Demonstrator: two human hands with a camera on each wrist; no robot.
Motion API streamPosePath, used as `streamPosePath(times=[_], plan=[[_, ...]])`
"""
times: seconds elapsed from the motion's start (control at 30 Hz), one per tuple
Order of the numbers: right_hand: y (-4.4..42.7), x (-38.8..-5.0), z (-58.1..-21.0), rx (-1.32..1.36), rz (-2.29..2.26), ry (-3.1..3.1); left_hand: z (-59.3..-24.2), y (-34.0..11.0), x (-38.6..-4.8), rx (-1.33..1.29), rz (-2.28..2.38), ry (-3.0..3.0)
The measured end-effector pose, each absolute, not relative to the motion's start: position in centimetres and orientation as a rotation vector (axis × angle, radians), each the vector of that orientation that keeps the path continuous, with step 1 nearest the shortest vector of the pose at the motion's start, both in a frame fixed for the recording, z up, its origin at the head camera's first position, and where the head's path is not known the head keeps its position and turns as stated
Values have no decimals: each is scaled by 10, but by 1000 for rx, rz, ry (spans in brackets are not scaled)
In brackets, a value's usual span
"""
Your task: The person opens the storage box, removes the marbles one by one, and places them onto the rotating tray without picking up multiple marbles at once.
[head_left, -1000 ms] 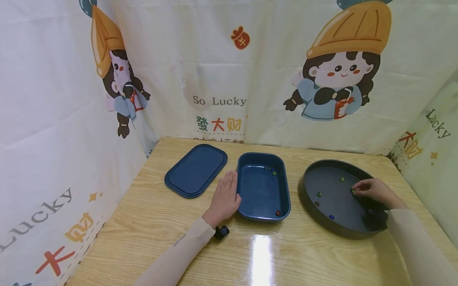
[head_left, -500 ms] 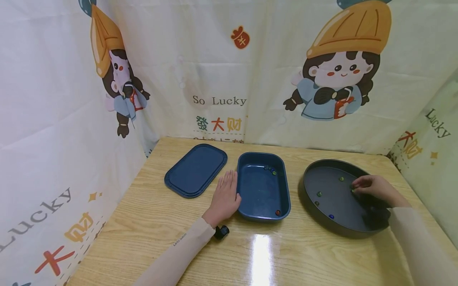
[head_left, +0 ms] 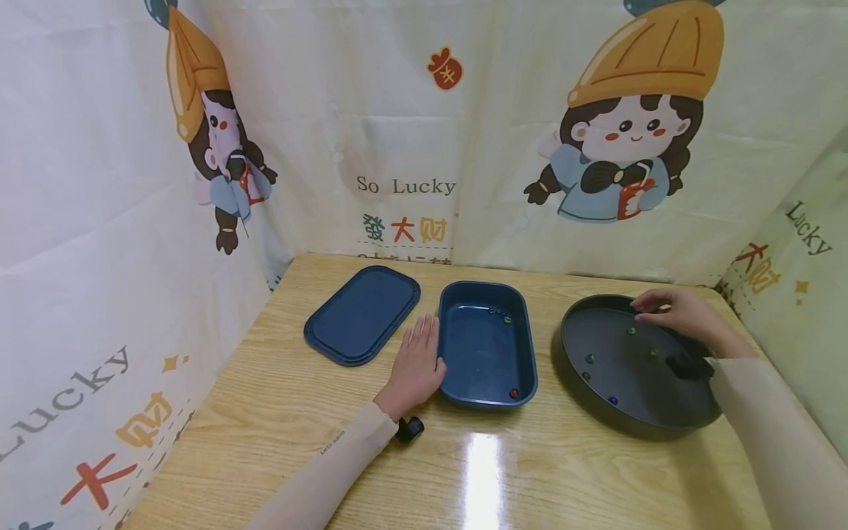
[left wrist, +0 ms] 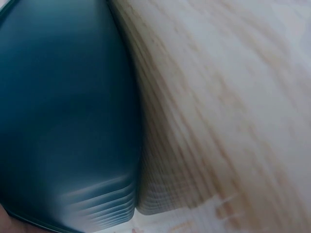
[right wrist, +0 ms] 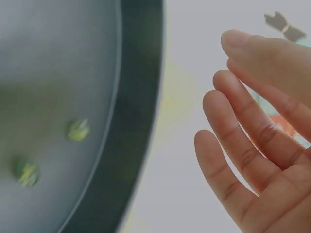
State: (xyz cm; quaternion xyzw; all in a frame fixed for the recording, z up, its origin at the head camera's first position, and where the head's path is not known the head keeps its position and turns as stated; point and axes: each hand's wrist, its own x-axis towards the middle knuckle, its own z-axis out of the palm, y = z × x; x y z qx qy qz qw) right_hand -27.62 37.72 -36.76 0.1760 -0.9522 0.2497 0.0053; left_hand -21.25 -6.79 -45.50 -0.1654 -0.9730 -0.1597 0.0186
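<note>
My left hand (head_left: 416, 364) lies with straight fingers against the left side of a dark blue rectangular container (head_left: 486, 353). Inside that container are several marbles, among them a red marble (head_left: 514, 393) at the near right corner. On the right, my right hand (head_left: 685, 316) hovers over the far right part of a round dark grey pan (head_left: 596, 421). Its fingers are loosely bent, and nothing shows between them in the right wrist view. Several marbles lie in the pan, including a green marble (head_left: 653, 353), a yellow-green marble (head_left: 632, 331) and a blue marble (head_left: 612, 401).
A flat dark blue lid (head_left: 363, 315) lies left of the container on the wooden table (head_left: 424, 478). Printed cloth (head_left: 490, 147) hangs behind the table and along both sides.
My right hand has risen from the green marble and moved toward the pan's far rim; that marble stays on the pan floor. The left hand has kept its place.
</note>
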Motion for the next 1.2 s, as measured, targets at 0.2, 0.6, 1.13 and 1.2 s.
streamPosePath(times=[0.2,0.6,1.13,1.2], plan=[[346,-283,-351,618,734,-2996,-455,-68,-213,-527,-494,-3013],[284,-301,-335,750,780,-3002,-455,-68,-213,-519,-491,-3008],[248,-290,-344,841,853,-2893,-454,-67,-212,-523,-491,-3023],[245,-284,-348,833,838,-2879,-454,-68,-212,-521,-495,-3023]])
